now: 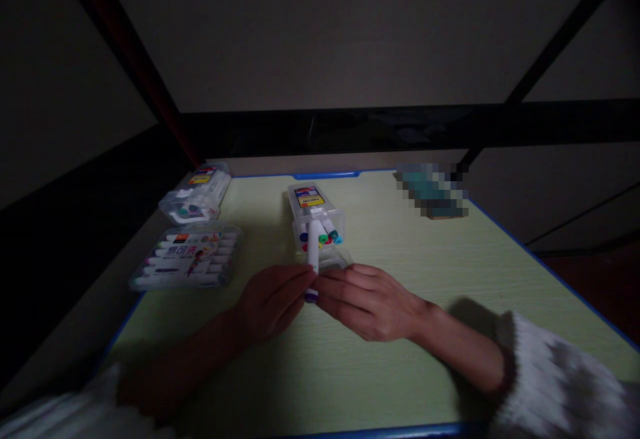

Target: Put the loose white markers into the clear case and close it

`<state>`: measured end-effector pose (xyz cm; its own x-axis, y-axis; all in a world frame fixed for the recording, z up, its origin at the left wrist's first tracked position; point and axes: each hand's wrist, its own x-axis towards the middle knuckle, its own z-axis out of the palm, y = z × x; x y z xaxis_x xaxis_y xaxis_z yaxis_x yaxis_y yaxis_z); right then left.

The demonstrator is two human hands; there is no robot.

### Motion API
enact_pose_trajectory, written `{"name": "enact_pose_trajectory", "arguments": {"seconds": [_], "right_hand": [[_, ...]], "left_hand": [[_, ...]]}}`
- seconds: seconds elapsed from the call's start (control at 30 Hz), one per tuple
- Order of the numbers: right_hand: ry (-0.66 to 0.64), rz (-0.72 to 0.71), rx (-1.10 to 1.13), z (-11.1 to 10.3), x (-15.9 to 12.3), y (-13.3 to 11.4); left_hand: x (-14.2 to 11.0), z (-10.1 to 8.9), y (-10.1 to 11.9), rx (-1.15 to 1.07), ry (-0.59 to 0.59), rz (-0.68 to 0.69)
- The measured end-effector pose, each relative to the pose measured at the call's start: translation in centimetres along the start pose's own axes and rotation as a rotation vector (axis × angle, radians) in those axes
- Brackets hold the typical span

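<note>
A white marker (313, 246) with a purple end points away from me over the middle of the table. My left hand (273, 299) pinches it from the left, and my right hand (373, 300) grips it from the right near the purple end. Just beyond it lies a clear plastic marker case (310, 202) with a yellow and blue label. Its near end is open, showing several markers (330, 229) with blue, green, red and teal ends. The case's flap lies on the table, partly hidden behind my right hand.
At the table's left side lie a second clear marker case (200, 189) and a flat case (187, 259) of white markers. A blurred teal object (430, 192) sits at the far right. The pale green table (425, 372) has a blue edge, with a wall behind it.
</note>
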<state>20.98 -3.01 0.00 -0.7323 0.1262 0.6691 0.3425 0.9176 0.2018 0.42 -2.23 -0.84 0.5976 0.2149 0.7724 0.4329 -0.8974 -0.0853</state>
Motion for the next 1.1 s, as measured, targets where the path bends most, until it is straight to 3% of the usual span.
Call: {"name": "enact_pose_trajectory", "arguments": {"seconds": [0.4, 0.77, 1.1], "right_hand": [[-0.005, 0.066, -0.022, 0.12, 0.05, 0.09], [-0.018, 0.091, -0.022, -0.11, 0.33, 0.07], [-0.006, 0.114, -0.035, -0.04, 0.09, 0.15]], "left_hand": [[-0.46, 0.46, -0.13, -0.080, -0.025, -0.089], [0.01, 0.49, 0.14, -0.130, 0.004, -0.250], [-0.19, 0.51, 0.03, -0.140, -0.016, -0.185]]}}
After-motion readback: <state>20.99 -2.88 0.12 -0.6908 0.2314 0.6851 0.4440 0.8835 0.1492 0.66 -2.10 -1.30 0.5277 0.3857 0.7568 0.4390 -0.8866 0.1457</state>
